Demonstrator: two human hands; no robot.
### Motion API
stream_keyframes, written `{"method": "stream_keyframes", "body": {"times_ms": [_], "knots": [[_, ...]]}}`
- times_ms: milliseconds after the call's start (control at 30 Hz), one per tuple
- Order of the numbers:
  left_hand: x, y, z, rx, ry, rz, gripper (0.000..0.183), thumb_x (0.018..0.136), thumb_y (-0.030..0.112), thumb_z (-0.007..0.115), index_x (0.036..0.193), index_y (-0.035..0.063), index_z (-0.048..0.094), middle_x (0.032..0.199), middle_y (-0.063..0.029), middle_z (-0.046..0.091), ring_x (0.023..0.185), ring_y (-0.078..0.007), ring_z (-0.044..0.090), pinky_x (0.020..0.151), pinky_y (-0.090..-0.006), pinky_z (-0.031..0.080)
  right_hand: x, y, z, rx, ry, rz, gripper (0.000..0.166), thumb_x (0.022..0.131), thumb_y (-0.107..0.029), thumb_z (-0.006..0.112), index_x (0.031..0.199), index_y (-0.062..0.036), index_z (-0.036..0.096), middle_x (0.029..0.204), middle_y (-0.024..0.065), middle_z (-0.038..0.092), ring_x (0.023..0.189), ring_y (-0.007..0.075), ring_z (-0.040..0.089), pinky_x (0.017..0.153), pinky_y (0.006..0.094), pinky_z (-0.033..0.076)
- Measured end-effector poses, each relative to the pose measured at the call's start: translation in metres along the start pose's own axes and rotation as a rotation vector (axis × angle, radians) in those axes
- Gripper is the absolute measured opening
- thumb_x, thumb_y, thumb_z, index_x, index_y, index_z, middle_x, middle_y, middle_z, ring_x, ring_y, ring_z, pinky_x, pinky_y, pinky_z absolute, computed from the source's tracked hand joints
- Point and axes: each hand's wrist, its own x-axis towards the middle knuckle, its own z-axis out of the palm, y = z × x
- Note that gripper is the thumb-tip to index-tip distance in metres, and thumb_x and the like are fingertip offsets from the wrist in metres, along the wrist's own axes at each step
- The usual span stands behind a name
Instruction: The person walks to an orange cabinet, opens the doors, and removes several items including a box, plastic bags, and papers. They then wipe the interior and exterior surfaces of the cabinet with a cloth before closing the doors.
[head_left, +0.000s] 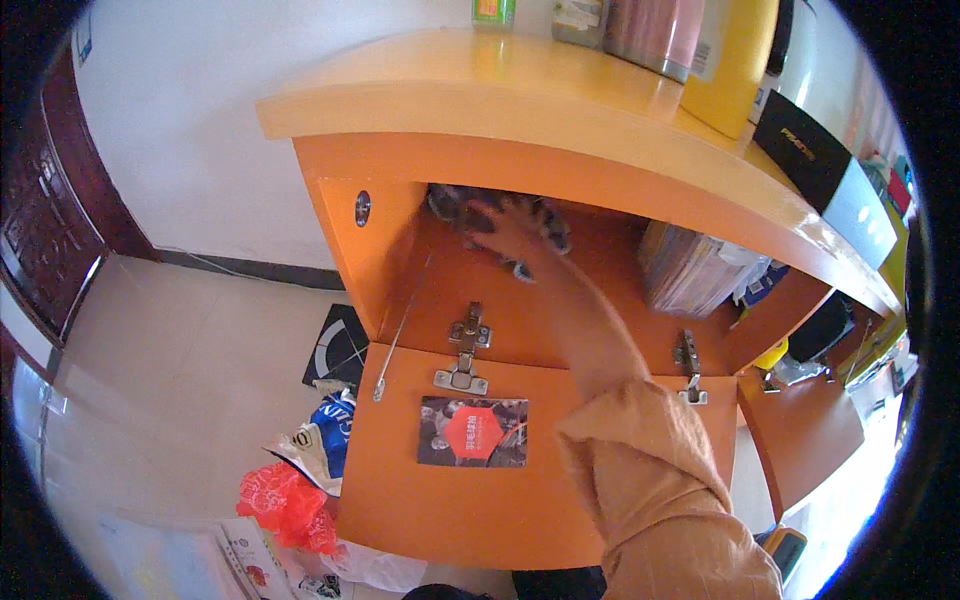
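My right hand (511, 229) reaches deep into a wooden cabinet compartment (480, 281). It is at a dark patterned bundle (559, 229) near the back left, its fingers blurred and partly lost in shadow. Whether they grip the bundle cannot be told. The fold-down door (465, 517) hangs level towards me, held by a thin metal stay (405, 322) and two hinges, one at the left (466, 356) and one at the right (691, 371). A dark booklet (472, 433) with a red hexagon lies flat on the door. My left hand is out of view.
A stack of thin books or cases (694, 270) stands at the compartment's right. Above, the cabinet top (450, 64) bears bottles, including a yellow one (731, 67), and a black box (802, 150). A second door (802, 442) hangs down at right. Plastic bags, one red (285, 502), lie on the floor.
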Motion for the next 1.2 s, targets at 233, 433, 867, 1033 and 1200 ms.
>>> {"method": "stream_keyframes", "body": {"times_ms": [233, 433, 867, 1033, 1200], "knots": [[0.003, -0.004, -0.015, 0.015, -0.024, -0.006, 0.064, 0.085, 0.046, 0.042, 0.131, 0.0016, 0.037, 0.127, -0.0176, 0.046, 0.116, -0.0363, 0.043, 0.099, -0.0498, 0.033, -0.023, 0.115, 0.004, 0.016, 0.159, 0.137, 0.075, 0.073, -0.06, 0.056, 0.137, -0.0297, 0.033, 0.145, 0.015, 0.022, 0.133, 0.039, 0.02, 0.104, 0.0556, 0.024], [0.02, -0.016, -0.051, -0.051, -0.211, -0.007, 0.06, 0.086, 0.044, 0.043, 0.127, -0.0006, 0.04, 0.123, -0.0196, 0.048, 0.112, -0.0384, 0.045, 0.095, -0.0489, 0.037, -0.061, 0.102, -0.033, -0.019, -0.062, 0.244, 0.059, 0.078, -0.055, 0.049, 0.132, -0.0353, 0.039, 0.144, 0.0153, 0.027, 0.13, 0.0396, 0.026, 0.102, 0.0564, 0.026], [0.004, -0.03, -0.029, -0.174, -0.425, -0.162, 0.072, 0.073, 0.037, 0.056, 0.133, 0.0024, 0.035, 0.134, -0.0175, 0.038, 0.126, -0.0341, 0.033, 0.105, -0.0519, 0.026, -0.226, 0.046, -0.106, 0.532, -0.949, -0.632, 0.031, 0.062, -0.01, 0.056, 0.09, -0.0042, 0.068, 0.072, 0.0031, 0.059, 0.061, 0.0147, 0.052, 0.05, 0.0332, 0.043], [-0.021, -0.02, -0.023, -0.139, -0.374, -0.045, 0.072, 0.072, 0.037, 0.054, 0.133, 0.0016, 0.035, 0.134, -0.0177, 0.038, 0.125, -0.0368, 0.033, 0.104, -0.0533, 0.026, -0.224, 0.035, -0.151, 0.691, -1.085, -0.444, 0.033, 0.061, -0.008, 0.057, 0.092, -0.0035, 0.068, 0.09, 0.0073, 0.065, 0.085, 0.016, 0.057, 0.077, 0.0292, 0.044], [-0.019, -0.026, -0.032, -0.11, -0.394, -0.128, 0.071, 0.074, 0.036, 0.052, 0.133, 0.0005, 0.034, 0.134, -0.0191, 0.039, 0.124, -0.0373, 0.034, 0.103, -0.0524, 0.028, -0.159, 0.095, -0.121, 0.74, -0.23, -0.111, 0.04, 0.064, -0.014, 0.055, 0.103, -0.0117, 0.065, 0.092, 0.0086, 0.061, 0.078, 0.0177, 0.058, 0.07, 0.0271, 0.047]]}}
